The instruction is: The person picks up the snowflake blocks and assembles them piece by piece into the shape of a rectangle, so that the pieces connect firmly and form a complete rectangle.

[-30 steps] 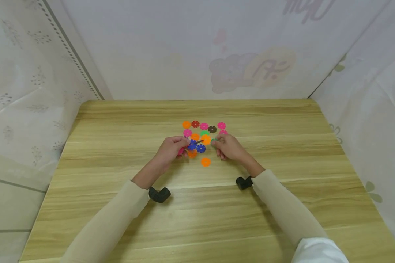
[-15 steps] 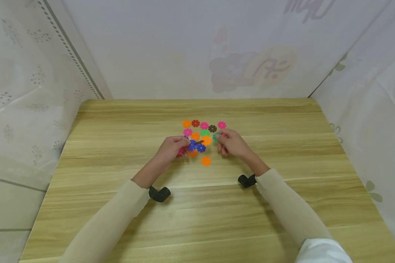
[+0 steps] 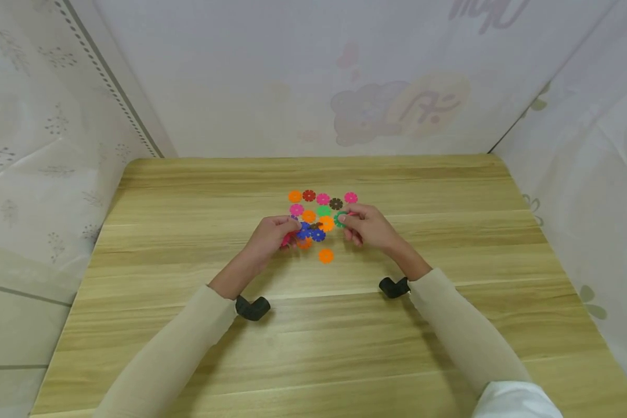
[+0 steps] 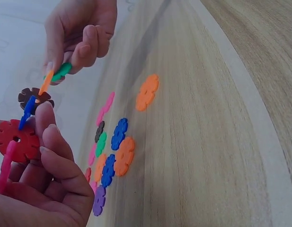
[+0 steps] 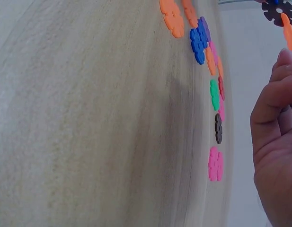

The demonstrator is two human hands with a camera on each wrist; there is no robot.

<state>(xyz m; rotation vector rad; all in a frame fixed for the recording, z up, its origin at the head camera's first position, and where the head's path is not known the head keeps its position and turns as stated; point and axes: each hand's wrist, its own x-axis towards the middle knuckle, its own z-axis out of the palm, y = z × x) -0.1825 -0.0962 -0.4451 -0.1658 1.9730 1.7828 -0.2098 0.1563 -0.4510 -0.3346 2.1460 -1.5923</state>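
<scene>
The left hand point(image 3: 269, 235) grips a joined cluster of discs point(image 4: 20, 137) above the tabletop point(image 3: 188, 191), toward its far edge at the middle. Just beside it, the right hand point(image 3: 368, 226) pinches a green disc point(image 4: 62, 71). Loose discs point(image 3: 322, 199) lie flat between and beyond the hands.
</scene>
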